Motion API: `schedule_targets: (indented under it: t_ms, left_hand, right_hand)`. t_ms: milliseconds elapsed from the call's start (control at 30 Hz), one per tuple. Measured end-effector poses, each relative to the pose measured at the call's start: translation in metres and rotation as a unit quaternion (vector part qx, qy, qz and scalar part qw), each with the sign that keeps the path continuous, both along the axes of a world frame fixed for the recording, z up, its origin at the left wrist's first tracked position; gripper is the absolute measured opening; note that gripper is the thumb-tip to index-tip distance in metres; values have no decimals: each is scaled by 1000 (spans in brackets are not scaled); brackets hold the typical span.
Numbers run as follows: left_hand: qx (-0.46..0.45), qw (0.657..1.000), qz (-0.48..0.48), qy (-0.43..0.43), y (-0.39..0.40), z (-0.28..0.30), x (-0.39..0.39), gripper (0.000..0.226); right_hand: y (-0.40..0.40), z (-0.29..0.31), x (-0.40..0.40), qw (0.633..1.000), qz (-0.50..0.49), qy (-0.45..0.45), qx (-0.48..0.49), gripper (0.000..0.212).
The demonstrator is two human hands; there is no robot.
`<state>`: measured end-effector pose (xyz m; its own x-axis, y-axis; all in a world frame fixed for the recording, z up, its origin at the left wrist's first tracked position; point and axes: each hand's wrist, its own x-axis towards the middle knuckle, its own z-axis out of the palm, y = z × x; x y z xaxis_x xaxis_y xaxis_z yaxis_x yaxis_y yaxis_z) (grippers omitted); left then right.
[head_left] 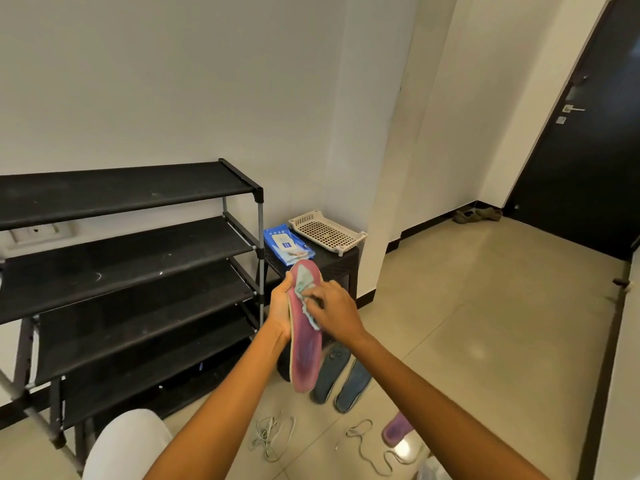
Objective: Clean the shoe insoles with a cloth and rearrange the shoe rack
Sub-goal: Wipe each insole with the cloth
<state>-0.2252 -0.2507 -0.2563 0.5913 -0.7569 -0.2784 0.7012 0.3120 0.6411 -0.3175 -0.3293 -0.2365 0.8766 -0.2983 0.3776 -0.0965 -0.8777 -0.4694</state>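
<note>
My left hand (280,308) holds a pink insole (304,351) upright by its left edge, toe end up. My right hand (333,311) presses a pale green cloth (305,289) against the insole's upper half. Two dark blue insoles (341,379) lie side by side on the floor just below. A second pink-purple insole (396,429) lies on the floor at the lower right. The black shoe rack (131,271) stands to the left with its shelves bare.
A dark stool (341,266) beside the rack carries a blue wipes pack (287,244) and a cream perforated tray (327,230). White laces (272,436) lie loose on the tiles near my knee (128,445). A pair of shoes (478,214) sits by the dark door (595,140).
</note>
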Motion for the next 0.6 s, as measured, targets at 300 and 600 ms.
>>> schedule_targets:
  t_ms: [300, 600]
  left_hand:
    - [-82, 996, 18, 9, -12, 10, -25, 42]
    - [-84, 994, 34, 62, -3, 2, 11, 67]
  right_hand:
    - [-25, 23, 27, 979, -145, -69, 121, 29]
    - [-5, -9, 0, 991, -23, -44, 120, 21]
